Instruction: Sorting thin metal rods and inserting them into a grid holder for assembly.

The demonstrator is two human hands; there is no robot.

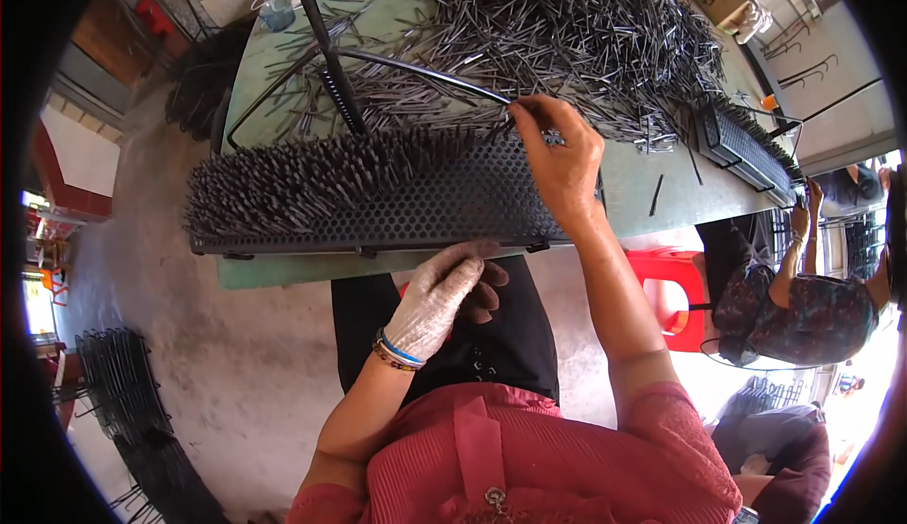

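A long black perforated metal tray (444, 198) rests at the near edge of the table, its left part thickly filled with upright black strips (283, 188). The holes toward its right end stand bare. My bare right hand (567, 155) is over the right end, thumb and fingertips pinched together beside the tray's black wire frame (425, 72); what they hold is too small to make out. Below the tray's front edge, my left hand (439, 297) wears a white glove with dark fingertips. Its fingers are curled inward, hiding whatever lies in them.
A big heap of loose black strips (567, 23) covers the back of the green table (652, 184). Another bristled tray (746, 151) stands at the right, near a person's hands (801, 212). A red stool (666, 288) is beside me. Black wire racks (123, 382) lie at the left.
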